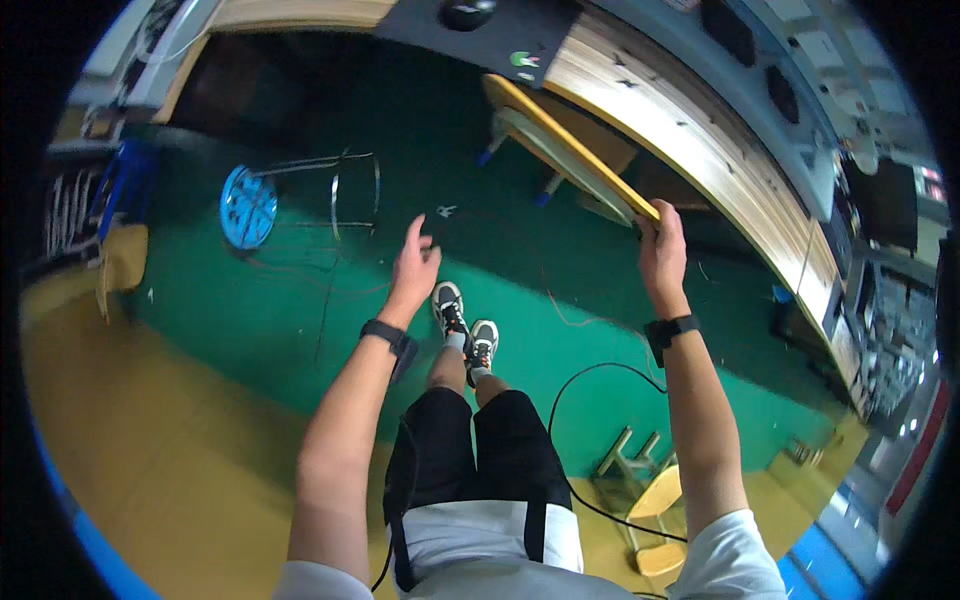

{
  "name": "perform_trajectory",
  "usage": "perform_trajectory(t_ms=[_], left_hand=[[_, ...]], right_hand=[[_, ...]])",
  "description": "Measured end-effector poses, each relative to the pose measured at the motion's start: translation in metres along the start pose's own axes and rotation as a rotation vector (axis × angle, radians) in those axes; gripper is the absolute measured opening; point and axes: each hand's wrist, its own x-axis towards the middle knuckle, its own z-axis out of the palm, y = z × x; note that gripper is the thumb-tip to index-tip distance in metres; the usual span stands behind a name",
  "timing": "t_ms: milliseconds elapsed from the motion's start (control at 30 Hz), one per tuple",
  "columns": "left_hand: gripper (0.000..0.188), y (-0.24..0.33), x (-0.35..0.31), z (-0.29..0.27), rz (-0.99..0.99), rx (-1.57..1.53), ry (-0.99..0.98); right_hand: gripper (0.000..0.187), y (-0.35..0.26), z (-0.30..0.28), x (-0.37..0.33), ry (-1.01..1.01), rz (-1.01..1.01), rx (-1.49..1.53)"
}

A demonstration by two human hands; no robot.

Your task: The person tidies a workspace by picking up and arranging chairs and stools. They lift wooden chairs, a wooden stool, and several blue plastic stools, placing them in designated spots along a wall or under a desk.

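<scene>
The floor (540, 370) is green across the middle of the frame and tan at lower left. On it, a blue-topped stool (248, 207) lies on its side at upper left, legs toward the centre; a pale scrap (446, 211) lies right of it. Two shoes (483, 345) stand near mid-frame, and a chair (658, 492) rests at lower right. A wood desk (720, 140) curves along the upper right, bearing a dark mat (430, 35) with a black mouse (467, 12).

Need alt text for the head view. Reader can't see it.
A right hand grips the end of a yellow-edged board beside a wooden desktop. The left hand is empty above a green floor; farther left is a metal-legged stool with a round blue seat.
</scene>
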Motion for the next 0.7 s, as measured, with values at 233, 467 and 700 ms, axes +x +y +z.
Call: perform_trajectory(t_ms=[233, 467, 700], left_hand=[[0.046, -0.129, -0.123, -0.127, -0.207, 0.263, 0.324], [0.032, -0.179, -0.206, -0.265, -0.456, -0.140, 0.582], [0.029, -0.271, -0.236, -0.383, -0.439, -0.239, 0.623]], right_hand=[[0.078, 0.003, 0.018, -0.030, 0.148, 0.031, 0.003], [0.078, -0.041, 0.066, -0.110, -0.036, 0.087, -0.005], [0.050, -0.178, 0.190, -0.202, -0.299, -0.008, 0.033]])
